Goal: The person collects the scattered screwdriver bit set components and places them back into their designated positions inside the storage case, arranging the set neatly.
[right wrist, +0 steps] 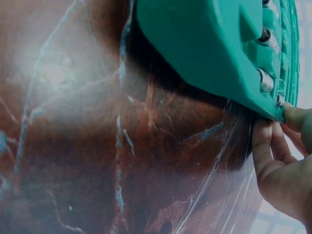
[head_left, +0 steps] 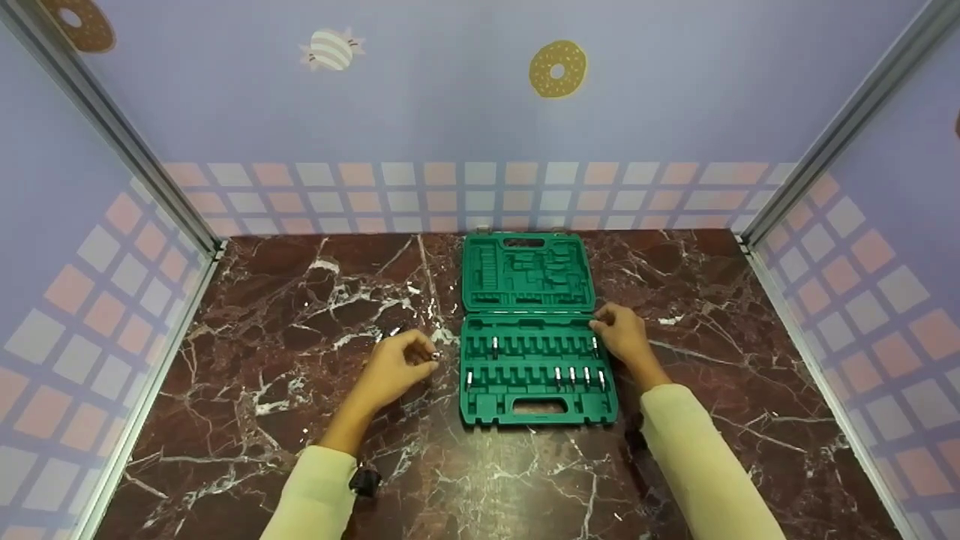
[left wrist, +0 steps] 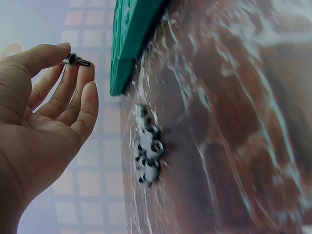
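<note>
The person's left hand (head_left: 394,369) pinches a small metal piece (left wrist: 73,59) between thumb and fingertips, above the desk (head_left: 300,450) and just left of a green case (head_left: 490,409). In the left wrist view, the piece shows a hollow, socket-like end and a narrower, darker part. Below that hand, a cluster of loose metal pieces (left wrist: 150,151) lies on the desk; their exact count is hard to tell.

The case lies unfolded flat on the desk, its far half holding moulded recesses and its near half 2 rows of slots. The right hand (head_left: 624,337) grips the case's right edge near the hinge, thumb above and fingers underneath. In the near half, 2 metal bits (head_left: 495,346) stand in the upper row, well apart at left and right. The lower row holds 5: 1 at the left end and 4 grouped at the right.

Both arms wear pale yellow sleeves (head_left: 701,457). Behind the desk rises a lilac wall (head_left: 450,97) with pink and white squares.
</note>
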`<move>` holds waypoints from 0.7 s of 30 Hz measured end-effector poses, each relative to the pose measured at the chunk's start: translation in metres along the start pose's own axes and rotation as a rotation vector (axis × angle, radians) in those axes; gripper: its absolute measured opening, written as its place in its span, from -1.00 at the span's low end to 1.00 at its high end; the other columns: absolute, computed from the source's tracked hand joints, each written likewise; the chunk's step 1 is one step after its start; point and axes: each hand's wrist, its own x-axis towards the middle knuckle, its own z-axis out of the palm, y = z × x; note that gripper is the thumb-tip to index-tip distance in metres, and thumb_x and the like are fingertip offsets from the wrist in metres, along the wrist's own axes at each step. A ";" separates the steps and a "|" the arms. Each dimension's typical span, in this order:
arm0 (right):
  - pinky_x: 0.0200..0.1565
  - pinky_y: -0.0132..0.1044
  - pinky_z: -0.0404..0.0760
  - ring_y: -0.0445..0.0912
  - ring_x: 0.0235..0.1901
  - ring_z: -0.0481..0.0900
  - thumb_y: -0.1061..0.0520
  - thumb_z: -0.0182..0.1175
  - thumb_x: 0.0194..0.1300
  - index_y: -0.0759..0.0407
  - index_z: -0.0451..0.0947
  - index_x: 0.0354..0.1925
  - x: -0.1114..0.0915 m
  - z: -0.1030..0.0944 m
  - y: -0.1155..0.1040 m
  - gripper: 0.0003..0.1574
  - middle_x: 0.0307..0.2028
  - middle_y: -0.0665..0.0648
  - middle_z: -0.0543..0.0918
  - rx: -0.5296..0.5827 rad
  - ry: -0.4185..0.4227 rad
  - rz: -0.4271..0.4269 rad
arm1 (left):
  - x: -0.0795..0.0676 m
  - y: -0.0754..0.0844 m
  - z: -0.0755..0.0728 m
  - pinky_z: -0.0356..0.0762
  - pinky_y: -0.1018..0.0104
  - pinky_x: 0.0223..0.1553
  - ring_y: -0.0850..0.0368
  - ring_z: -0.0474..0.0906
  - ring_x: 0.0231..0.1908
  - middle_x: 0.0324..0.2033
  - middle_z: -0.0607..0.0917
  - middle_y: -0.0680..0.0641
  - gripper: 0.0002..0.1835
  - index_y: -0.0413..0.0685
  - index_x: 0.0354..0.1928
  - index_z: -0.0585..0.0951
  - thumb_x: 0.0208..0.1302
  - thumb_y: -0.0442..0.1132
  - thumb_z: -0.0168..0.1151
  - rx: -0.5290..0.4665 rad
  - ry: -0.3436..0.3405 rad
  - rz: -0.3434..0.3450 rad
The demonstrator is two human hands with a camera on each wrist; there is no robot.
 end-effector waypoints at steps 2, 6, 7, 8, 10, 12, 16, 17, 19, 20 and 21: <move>-0.14 0.10 0.60 0.17 -0.23 0.63 0.19 0.29 0.44 0.31 0.65 -0.08 0.000 0.000 0.000 -0.81 -0.23 0.34 0.71 0.000 0.000 -0.002 | 0.002 0.004 0.003 0.65 0.33 -0.21 0.14 0.63 -0.32 -0.32 0.74 -0.11 -0.84 -0.19 -0.26 0.67 0.13 -0.45 0.45 -0.014 -0.007 0.009; -0.13 0.11 0.60 0.18 -0.21 0.64 0.20 0.28 0.44 0.31 0.64 -0.08 -0.001 -0.001 -0.001 -0.81 -0.21 0.34 0.71 0.002 -0.005 -0.001 | 0.007 0.012 0.011 0.68 0.29 -0.20 0.12 0.65 -0.32 -0.31 0.75 -0.13 -0.83 -0.20 -0.25 0.67 0.12 -0.47 0.45 -0.028 -0.005 0.031; -0.12 0.12 0.60 0.19 -0.20 0.64 0.20 0.28 0.44 0.32 0.64 -0.08 0.000 -0.001 -0.001 -0.81 -0.21 0.35 0.71 0.003 -0.004 -0.002 | 0.008 0.014 0.013 0.68 0.29 -0.20 0.11 0.65 -0.32 -0.30 0.75 -0.14 -0.83 -0.20 -0.25 0.67 0.12 -0.47 0.45 -0.034 -0.002 0.039; -0.11 0.12 0.60 0.19 -0.19 0.64 0.19 0.28 0.44 0.32 0.64 -0.08 0.000 -0.001 -0.001 -0.81 -0.21 0.34 0.71 0.004 -0.002 -0.001 | 0.009 0.016 0.015 0.68 0.30 -0.21 0.11 0.65 -0.32 -0.30 0.75 -0.14 -0.82 -0.19 -0.25 0.67 0.12 -0.48 0.45 -0.035 0.003 0.040; -0.10 0.13 0.59 0.20 -0.19 0.64 0.19 0.29 0.44 0.32 0.64 -0.08 0.001 -0.002 -0.001 -0.81 -0.22 0.34 0.71 0.005 0.000 -0.001 | 0.012 0.019 0.020 0.68 0.35 -0.22 0.13 0.66 -0.31 -0.29 0.76 -0.11 -0.82 -0.16 -0.25 0.68 0.12 -0.46 0.46 -0.033 0.011 0.043; -0.09 0.13 0.59 0.20 -0.18 0.64 0.19 0.29 0.44 0.32 0.64 -0.08 0.001 -0.002 -0.001 -0.81 -0.23 0.33 0.71 0.007 0.001 0.000 | 0.014 0.023 0.024 0.68 0.35 -0.22 0.12 0.67 -0.30 -0.29 0.76 -0.11 -0.82 -0.15 -0.24 0.67 0.14 -0.46 0.45 -0.040 0.003 0.038; -0.08 0.15 0.59 0.22 -0.18 0.64 0.19 0.29 0.43 0.32 0.64 -0.08 0.000 -0.001 0.000 -0.80 -0.23 0.34 0.71 0.007 0.000 -0.006 | 0.018 0.030 0.034 0.72 0.32 -0.19 0.10 0.68 -0.28 -0.28 0.75 -0.11 -0.82 -0.16 -0.21 0.67 0.17 -0.45 0.44 -0.061 -0.030 0.033; -0.07 0.15 0.59 0.22 -0.18 0.64 0.19 0.29 0.43 0.32 0.64 -0.08 0.000 -0.001 0.000 -0.80 -0.22 0.34 0.71 0.007 -0.001 -0.005 | 0.018 0.031 0.037 0.72 0.31 -0.18 0.09 0.69 -0.28 -0.27 0.76 -0.12 -0.82 -0.16 -0.20 0.68 0.18 -0.45 0.43 -0.064 -0.039 0.034; -0.08 0.15 0.60 0.22 -0.18 0.65 0.19 0.28 0.44 0.32 0.64 -0.07 0.000 -0.001 -0.001 -0.80 -0.21 0.35 0.71 0.008 -0.005 -0.008 | 0.020 0.033 0.043 0.73 0.31 -0.16 0.07 0.70 -0.26 -0.25 0.76 -0.13 -0.82 -0.19 -0.17 0.68 0.19 -0.46 0.42 -0.074 -0.057 0.043; -0.08 0.15 0.60 0.22 -0.18 0.65 0.19 0.29 0.44 0.32 0.64 -0.07 0.000 0.000 -0.001 -0.80 -0.21 0.34 0.71 0.008 -0.005 -0.007 | 0.021 0.035 0.045 0.72 0.32 -0.16 0.07 0.70 -0.25 -0.24 0.76 -0.13 -0.82 -0.20 -0.17 0.68 0.19 -0.46 0.42 -0.073 -0.063 0.048; -0.08 0.14 0.60 0.22 -0.17 0.65 0.19 0.28 0.44 0.31 0.64 -0.07 0.000 0.000 -0.001 -0.80 -0.20 0.34 0.72 0.009 -0.005 -0.005 | 0.022 0.036 0.048 0.72 0.32 -0.16 0.07 0.71 -0.25 -0.24 0.77 -0.14 -0.82 -0.20 -0.16 0.69 0.20 -0.45 0.42 -0.067 -0.068 0.052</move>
